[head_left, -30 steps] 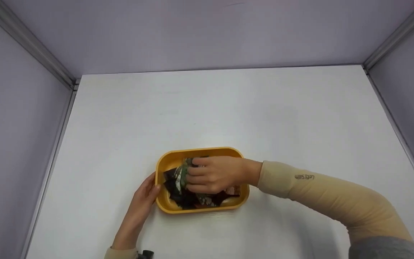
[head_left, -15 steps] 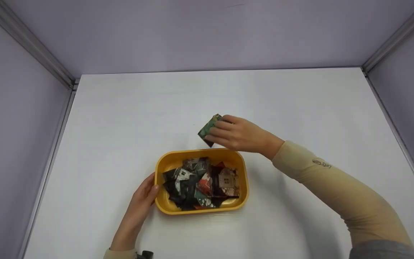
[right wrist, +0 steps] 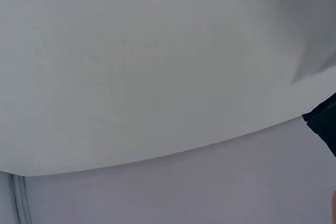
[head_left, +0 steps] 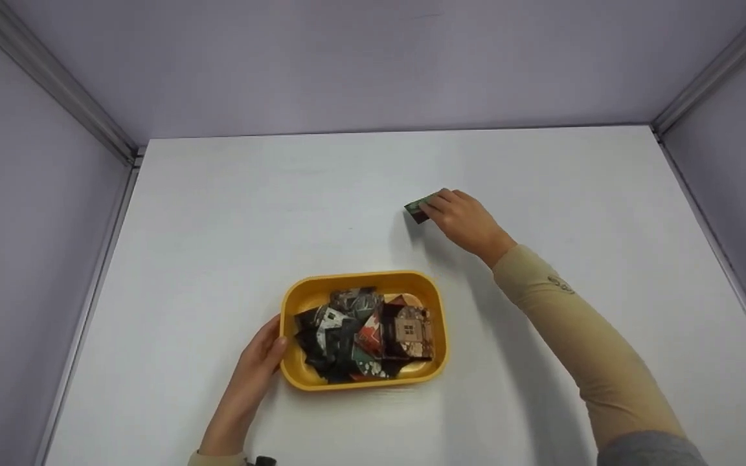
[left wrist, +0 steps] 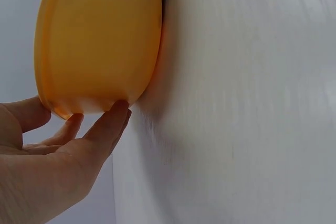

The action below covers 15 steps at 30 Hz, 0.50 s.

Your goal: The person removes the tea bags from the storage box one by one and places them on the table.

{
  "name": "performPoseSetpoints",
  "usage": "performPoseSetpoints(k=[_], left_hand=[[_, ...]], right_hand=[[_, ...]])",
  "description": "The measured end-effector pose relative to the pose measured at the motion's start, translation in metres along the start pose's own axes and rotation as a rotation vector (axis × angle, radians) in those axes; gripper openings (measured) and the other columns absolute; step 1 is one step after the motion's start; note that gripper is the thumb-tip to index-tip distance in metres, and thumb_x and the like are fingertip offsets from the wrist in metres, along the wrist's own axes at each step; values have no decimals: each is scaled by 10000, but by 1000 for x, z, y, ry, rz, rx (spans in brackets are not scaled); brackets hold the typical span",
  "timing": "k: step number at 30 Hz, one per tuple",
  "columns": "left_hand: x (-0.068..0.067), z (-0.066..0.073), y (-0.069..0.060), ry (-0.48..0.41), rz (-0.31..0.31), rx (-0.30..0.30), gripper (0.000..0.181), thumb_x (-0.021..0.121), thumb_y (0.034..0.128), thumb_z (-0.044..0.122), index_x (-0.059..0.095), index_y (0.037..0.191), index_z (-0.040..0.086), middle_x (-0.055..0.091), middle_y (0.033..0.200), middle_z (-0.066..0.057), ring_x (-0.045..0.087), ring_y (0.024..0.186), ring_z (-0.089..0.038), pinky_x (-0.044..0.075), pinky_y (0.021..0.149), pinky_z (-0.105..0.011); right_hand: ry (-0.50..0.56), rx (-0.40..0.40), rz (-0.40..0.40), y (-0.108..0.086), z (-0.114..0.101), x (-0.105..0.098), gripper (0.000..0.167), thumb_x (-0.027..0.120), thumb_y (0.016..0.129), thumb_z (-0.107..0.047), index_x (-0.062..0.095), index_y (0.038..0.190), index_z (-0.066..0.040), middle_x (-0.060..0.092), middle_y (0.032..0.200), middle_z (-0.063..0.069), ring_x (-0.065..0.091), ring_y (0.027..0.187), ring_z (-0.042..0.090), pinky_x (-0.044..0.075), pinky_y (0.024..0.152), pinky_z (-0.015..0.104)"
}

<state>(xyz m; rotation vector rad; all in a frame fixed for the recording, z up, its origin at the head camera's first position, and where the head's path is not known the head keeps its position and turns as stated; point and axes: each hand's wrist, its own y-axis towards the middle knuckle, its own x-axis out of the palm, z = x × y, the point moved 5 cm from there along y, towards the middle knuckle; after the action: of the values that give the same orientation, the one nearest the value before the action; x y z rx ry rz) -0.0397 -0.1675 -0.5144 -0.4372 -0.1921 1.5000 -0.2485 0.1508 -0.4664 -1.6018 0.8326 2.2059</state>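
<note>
My left hand (head_left: 259, 356) holds the left end of a yellow plastic tub (head_left: 443, 323), thumb at the rim and fingers against its outer wall. In the left wrist view, the hand (left wrist: 63, 150) shows thumb and fingertips on the orange-looking tub wall (left wrist: 102, 40). Beyond the tub, my right hand (head_left: 467, 220) pinches a small green and dark packet (head_left: 419, 209) above the white table. Only a dark corner of that packet (right wrist: 324, 121) shows at the right wrist view's edge. Several dark, red and brown printed packets (head_left: 347, 336) lie jumbled in the tub.
The white tabletop (head_left: 237, 207) surrounds the tub. Grey-lilac panels (head_left: 373, 71) stand at the back and both sides, with metal posts (head_left: 56, 84) at the corners. A small black object (head_left: 265, 461) shows by the left wrist.
My right hand has risen out of the tub with the green packet and moved away toward the back right. My left hand has stayed on the tub.
</note>
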Motion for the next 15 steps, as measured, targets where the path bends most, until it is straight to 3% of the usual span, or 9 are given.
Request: performPoseSetpoints(k=[3,6,15], left_hand=[[0,-1,0,0,2,-14,611,516,1039,347,327,1536,46,323,1578,-163,330,1436,-316,331,1133,-460],[0,-1,0,-3,-3,-22,616,516,1038,353,326,1538,47,320,1579,-163,330,1435,-319,331,1133,-464],[-2,-1,1,-5,4,-36,606,512,1041,340,323,1541,55,309,1584,-166,323,1437,-333,338,1125,-486]], right_hand=[[19,128,-31,-3,6,11,192,651,921,36,726,1097,43,713,1067,144,641,961,287,556,842,405],[-5,203,-74,-3,8,19,171,646,933,9,742,1074,20,726,1057,140,654,939,296,558,818,418],[-129,270,-317,8,9,40,259,557,997,-74,685,1213,-11,677,1197,152,587,1161,322,503,943,467]])
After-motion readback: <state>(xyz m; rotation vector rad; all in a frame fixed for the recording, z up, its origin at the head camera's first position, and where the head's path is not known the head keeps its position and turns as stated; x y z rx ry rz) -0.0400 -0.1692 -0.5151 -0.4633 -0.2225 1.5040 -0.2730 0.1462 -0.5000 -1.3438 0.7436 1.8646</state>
